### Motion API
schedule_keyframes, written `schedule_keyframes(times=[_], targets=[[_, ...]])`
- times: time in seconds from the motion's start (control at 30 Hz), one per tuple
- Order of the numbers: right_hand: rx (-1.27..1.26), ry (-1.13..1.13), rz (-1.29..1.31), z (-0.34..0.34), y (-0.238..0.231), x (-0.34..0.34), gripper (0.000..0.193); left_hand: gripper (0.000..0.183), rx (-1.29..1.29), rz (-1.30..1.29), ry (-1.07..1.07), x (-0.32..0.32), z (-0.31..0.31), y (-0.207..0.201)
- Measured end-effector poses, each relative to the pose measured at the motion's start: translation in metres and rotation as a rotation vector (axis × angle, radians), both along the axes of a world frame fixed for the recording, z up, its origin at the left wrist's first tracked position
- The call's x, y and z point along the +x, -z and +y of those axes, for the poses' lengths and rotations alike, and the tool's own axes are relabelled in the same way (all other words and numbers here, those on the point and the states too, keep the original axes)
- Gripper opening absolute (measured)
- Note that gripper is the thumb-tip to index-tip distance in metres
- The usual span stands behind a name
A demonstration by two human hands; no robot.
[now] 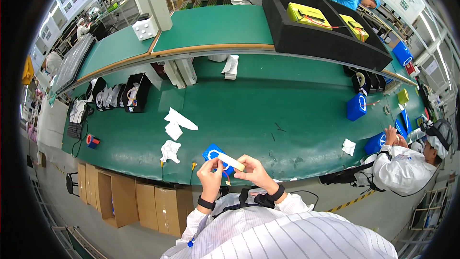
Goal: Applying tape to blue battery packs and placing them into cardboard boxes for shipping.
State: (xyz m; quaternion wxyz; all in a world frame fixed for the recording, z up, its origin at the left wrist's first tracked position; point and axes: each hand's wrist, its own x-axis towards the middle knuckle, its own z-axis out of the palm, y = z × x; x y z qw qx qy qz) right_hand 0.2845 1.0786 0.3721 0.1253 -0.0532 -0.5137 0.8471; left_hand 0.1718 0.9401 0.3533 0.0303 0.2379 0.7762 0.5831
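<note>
At the near edge of the green bench (258,129), the blue pack (211,151) sat beneath the person's two hands, partly hidden by them. The left hand (210,176) was pinched narrow on one end of a pale strip (231,161), and the right hand (255,170) held the other end between thumb and fingers. The strip slanted across the pack; whether it touched the pack could not be told. Red and blue wires (227,174) hung out toward the person. A crumpled white paper (170,151) lay to the left. The step in hand looked like lining the strip up with the pack; the next move probably called for pressing it down evenly, wires kept clear
</note>
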Motion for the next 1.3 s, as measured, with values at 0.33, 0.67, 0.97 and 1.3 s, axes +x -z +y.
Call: schedule_keyframes(times=[0.33,0.67,0.97,1.3], targets=[[0.744,0.152,-0.202,-0.001,0.004,-0.008,0.026,0.012,0.231,-0.406,0.058,-0.003,-0.003,0.010],[0.742,0.329,-0.173,-0.006,0.008,-0.016,0.025,0.010,0.286,-0.436,0.152,-0.001,-0.004,0.019],[0.732,0.318,-0.372,-0.012,0.012,-0.026,0.025,0.010,0.275,-0.430,0.220,0.004,0.001,0.015],[0.641,0.307,-0.236,-0.013,0.029,-0.031,0.019,0.009,0.339,-0.477,0.231,0.006,0.002,0.017]])
